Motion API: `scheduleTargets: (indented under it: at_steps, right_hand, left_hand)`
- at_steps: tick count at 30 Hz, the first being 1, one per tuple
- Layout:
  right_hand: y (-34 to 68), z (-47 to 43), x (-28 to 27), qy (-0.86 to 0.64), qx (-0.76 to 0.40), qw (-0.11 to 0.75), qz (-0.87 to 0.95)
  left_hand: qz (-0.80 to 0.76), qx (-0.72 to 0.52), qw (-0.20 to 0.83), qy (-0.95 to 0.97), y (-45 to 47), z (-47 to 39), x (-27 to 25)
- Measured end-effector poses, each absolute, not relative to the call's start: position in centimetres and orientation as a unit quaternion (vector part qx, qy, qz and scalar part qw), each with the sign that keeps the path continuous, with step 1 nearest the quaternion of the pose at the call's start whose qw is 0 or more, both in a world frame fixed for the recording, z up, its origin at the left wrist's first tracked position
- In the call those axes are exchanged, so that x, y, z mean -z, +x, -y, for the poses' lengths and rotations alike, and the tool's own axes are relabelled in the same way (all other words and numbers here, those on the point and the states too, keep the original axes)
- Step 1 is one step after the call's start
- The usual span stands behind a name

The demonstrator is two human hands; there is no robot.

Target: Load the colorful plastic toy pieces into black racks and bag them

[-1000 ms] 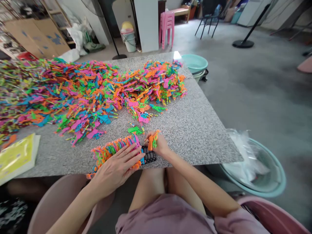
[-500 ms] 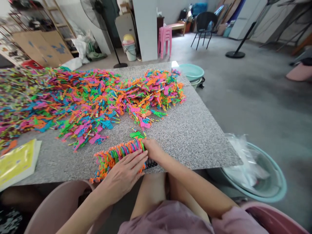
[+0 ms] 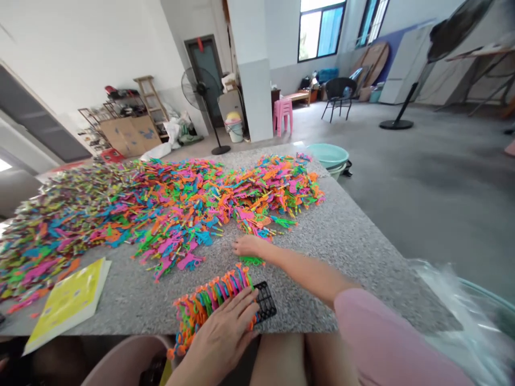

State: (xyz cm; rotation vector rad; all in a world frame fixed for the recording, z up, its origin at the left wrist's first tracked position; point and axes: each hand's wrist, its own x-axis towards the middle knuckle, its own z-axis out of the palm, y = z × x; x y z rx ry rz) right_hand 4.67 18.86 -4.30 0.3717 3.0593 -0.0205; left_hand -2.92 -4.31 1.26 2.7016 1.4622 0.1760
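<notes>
1. Lying sideways, the green toy piece is sitting on the tabletop, just bodyward of the right hand, the nearer one; can't tell its grip.
2. Left hand is resting straight-fingered across the toy row, black rack showing rightward; clasp unclear.
</notes>
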Motion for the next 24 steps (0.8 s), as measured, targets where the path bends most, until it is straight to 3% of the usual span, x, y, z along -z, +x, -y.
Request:
scheduleTargets:
  at_steps: [4, 7, 9, 11, 14, 18, 24]
  right_hand:
    - [7.1, -20.3, 3.7, 0.106, 0.029, 0.024, -0.994]
    - [11.9, -19.3, 3.8, 0.209, 0.083, -0.069, -0.972]
    - [14.8, -16.5, 4.7, 0.374, 0.155, -0.151, -0.902]
    - [16.5, -12.3, 6.1, 0.492, 0.257, -0.169, -0.815]
    - [16.8, -6.3, 8.3, 0.452, 0.395, -0.173, -0.781]
    - [15.3, -4.0, 9.2, 0.411, 0.329, -0.182, -0.830]
    - [13.5, -5.0, 6.0, 0.403, 0.247, -0.057, -0.879]
  left_hand:
    - [-0.483, -0.067, 0.032, 0.872, -2.6, 4.0, -1.1]
    - [-0.488, -0.083, 0.018, 0.869, -2.7, 3.3, -0.8]
    - [-0.485, -0.087, 0.015, 0.870, -2.7, 2.7, -0.5]
    - [-0.487, -0.086, 0.013, 0.869, -2.8, 2.1, -0.4]
    - [-0.488, -0.080, 0.012, 0.869, -2.8, 1.7, -0.4]
    - [-0.488, -0.069, 0.005, 0.870, -2.9, 1.8, -0.4]
    - [-0.524, -0.078, 0.003, 0.848, -2.6, 2.0, -0.2]
